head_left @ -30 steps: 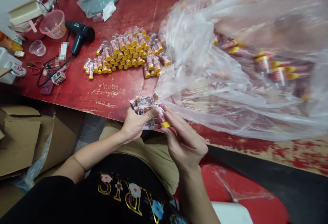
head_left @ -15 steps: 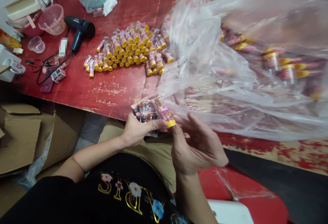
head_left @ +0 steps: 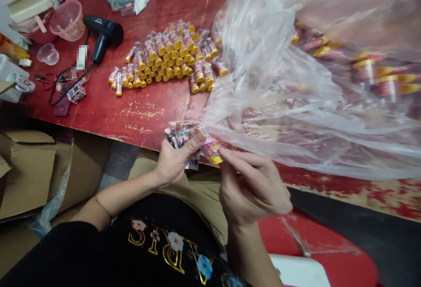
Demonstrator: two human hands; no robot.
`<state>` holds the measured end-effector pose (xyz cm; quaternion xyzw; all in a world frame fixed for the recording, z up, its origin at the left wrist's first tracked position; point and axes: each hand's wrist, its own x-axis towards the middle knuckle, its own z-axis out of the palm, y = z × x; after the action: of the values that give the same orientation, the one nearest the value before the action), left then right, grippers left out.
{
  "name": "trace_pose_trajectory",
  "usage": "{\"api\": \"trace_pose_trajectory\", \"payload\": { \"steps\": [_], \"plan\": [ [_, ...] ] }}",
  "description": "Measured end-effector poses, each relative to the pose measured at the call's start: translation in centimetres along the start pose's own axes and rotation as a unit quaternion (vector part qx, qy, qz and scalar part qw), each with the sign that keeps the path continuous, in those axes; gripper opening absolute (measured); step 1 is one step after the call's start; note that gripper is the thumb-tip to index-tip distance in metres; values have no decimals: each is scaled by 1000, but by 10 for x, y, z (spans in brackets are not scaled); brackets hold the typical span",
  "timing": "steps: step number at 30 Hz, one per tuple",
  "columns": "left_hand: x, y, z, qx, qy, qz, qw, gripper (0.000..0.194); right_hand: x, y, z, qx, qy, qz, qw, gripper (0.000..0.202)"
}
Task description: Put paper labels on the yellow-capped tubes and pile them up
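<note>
My left hand [head_left: 174,160] is closed on a small bunch of printed clear sleeves [head_left: 180,136] and, with the thumb across it, on a small tube with a yellow cap [head_left: 211,150]. The tube's yellow end points down and to the right. My right hand [head_left: 255,186] has its thumb and index finger pinched together beside that end; whether they grip an edge of the tube or its wrapper is too small to tell. Both hands are over the front edge of the red table [head_left: 141,125].
Behind my hands lies a pile of yellow-capped tubes [head_left: 167,57]. A large clear plastic bag [head_left: 269,85] with more tubes covers the right side. At the left are a hair dryer [head_left: 103,35], a pink basket [head_left: 67,20], a mug [head_left: 21,83] and cardboard boxes [head_left: 29,177].
My left thumb has moved up from the tube's yellow end onto its upper part. My right fingers, spread before, have drawn together toward the yellow end.
</note>
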<state>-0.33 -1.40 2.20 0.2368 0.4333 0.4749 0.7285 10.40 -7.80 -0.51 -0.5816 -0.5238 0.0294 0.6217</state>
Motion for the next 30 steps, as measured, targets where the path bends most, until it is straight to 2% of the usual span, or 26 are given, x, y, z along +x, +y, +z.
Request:
{"api": "trace_pose_trajectory", "payload": {
  "steps": [3,6,9,11,18,26,28,30],
  "plan": [
    [3,2,2,-16,15,25,999,62,-1,1,1,-1,27,-2,1000,38],
    [1,7,6,-25,1,42,999,64,-1,2,3,35,19,16,999,46],
    [-4,9,8,-15,-22,24,999,75,0,0,4,46,13,16,999,52],
    [-8,9,8,-3,-24,7,1000,80,1,-1,4,47,30,11,998,54],
    [-8,6,5,-1,-35,-20,999,82,0,0,4,44,36,11,998,57],
    [-3,2,2,-33,-17,-37,999,80,-3,-3,2,13,19,28,999,42],
    [6,0,-1,-50,-3,-47,998,78,0,7,8,4,10,29,1000,36],
    [22,-2,-7,-71,47,-55,995,64,9,29,26,7,5,35,999,24]
  ]
}}
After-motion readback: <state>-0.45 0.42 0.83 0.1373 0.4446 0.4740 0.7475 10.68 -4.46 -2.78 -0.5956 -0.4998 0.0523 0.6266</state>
